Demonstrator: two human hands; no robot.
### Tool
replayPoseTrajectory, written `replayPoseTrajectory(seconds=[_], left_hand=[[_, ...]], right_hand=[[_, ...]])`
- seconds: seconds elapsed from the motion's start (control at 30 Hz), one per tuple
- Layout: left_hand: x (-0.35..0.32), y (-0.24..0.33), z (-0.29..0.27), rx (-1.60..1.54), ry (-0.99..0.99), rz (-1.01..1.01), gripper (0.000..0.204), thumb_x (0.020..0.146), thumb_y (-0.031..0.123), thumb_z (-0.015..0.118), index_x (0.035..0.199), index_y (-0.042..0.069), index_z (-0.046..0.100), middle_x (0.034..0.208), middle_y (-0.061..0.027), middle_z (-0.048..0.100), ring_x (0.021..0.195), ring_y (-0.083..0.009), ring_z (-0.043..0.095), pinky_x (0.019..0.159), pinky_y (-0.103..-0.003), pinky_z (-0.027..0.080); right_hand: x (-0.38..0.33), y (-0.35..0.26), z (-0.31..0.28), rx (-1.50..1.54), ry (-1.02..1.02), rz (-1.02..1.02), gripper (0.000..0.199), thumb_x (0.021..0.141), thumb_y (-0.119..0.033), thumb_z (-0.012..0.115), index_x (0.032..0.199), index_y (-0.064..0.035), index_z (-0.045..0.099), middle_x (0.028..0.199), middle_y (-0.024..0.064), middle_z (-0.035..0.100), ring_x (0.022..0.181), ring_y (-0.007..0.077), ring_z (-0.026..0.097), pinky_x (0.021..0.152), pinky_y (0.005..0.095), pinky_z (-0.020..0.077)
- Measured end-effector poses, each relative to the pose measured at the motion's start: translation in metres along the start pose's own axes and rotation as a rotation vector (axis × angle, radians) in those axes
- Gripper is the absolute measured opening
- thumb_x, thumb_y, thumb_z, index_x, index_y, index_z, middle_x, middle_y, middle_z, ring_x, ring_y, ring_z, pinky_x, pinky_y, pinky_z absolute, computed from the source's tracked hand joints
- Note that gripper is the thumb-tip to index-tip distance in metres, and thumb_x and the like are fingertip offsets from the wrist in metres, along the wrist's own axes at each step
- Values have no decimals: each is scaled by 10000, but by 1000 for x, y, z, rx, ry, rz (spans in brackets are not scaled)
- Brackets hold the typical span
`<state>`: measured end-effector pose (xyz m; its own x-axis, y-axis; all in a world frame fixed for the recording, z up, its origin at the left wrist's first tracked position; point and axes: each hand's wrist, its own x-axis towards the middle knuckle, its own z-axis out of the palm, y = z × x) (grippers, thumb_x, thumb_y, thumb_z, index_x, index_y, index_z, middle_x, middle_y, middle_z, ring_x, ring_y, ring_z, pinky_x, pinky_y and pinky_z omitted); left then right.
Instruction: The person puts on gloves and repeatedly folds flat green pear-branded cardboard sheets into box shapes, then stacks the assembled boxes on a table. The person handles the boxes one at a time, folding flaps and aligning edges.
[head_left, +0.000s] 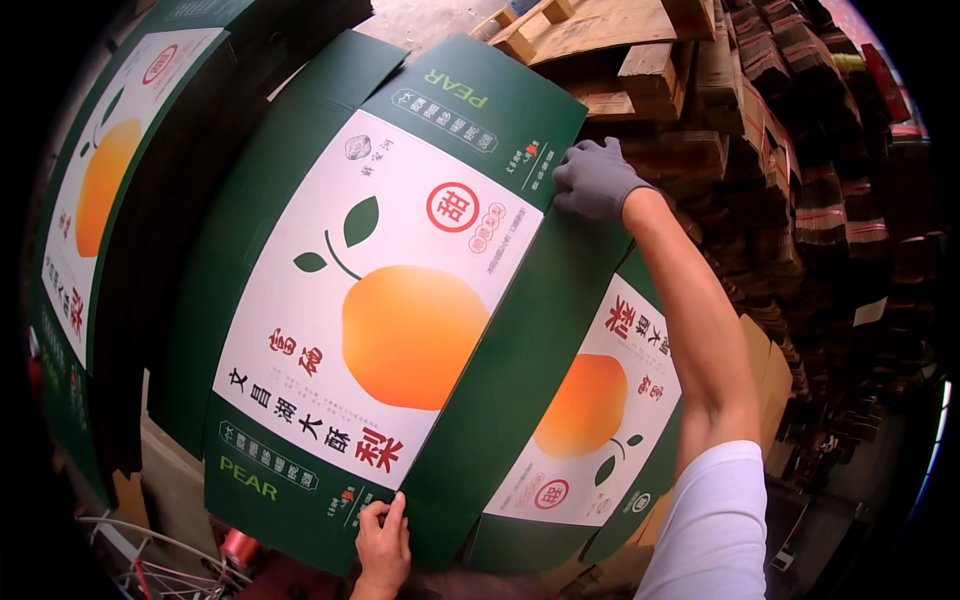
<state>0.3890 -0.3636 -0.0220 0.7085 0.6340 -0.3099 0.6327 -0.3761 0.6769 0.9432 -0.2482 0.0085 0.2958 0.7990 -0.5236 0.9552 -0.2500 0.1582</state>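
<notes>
A large flat cardboard box blank [300,250], green with white panels and a printed orange-yellow pear, lies across the middle, its flaps spread out. My left hand [383,545], bare, grips its near edge, with fingers on the printed face beside a flap. At the far right edge my right hand [600,180], in a grey glove, is closed on the blank by the crease between two flaps. Part of the gloved fingers is hidden from view.
To the left stands more of the same printed cardboard [140,130]. Wooden pallets [640,80] are at the back right, and many bundled cardboard stacks [820,210] fill the right side. A red spool [240,547] and a white wire frame [150,555] sit at the lower left.
</notes>
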Motion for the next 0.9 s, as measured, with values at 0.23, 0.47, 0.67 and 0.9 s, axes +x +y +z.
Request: replayPoseTrajectory(seconds=[0.23, 0.47, 0.67, 0.9], left_hand=[[-2, 0, 0, 1, 6, -3, 483, 812, -10, 688, 1285, 56, 614, 1062, -137, 523, 858, -287, 583, 715, -369, 510], [-1, 0, 1, -1, 8, 1, 479, 817, -9, 684, 1286, 63, 615, 1060, -138, 522, 861, -285, 584, 713, -368, 513], [0, 2, 0, 3, 13, 5, 480, 821, 1, 685, 1291, 67, 612, 1059, -130, 524, 860, -280, 583, 707, -364, 513], [1, -2, 0, 8, 23, 22, 458, 827, 13, 689, 1275, 75, 619, 1048, -120, 528, 816, -270, 586, 676, -366, 509]], right_hand=[[-1, -2, -2, -17, 5, 18, 198, 814, -314, 677, 928, -162, 731, 1099, 80, 623, 1229, 294, 481, 1080, 592, 235], [-5, -2, -6, -28, 15, 17, 201, 824, -311, 670, 946, -164, 733, 1113, 80, 623, 1229, 297, 482, 1079, 600, 247], [-2, -5, -4, -47, -3, 45, 212, 838, -318, 667, 969, -164, 732, 1134, 83, 623, 1259, 299, 470, 1098, 617, 225], [-10, -5, -11, -35, -6, 19, 224, 862, -297, 616, 981, -141, 722, 1170, 51, 636, 1289, 289, 446, 1125, 625, 193]])
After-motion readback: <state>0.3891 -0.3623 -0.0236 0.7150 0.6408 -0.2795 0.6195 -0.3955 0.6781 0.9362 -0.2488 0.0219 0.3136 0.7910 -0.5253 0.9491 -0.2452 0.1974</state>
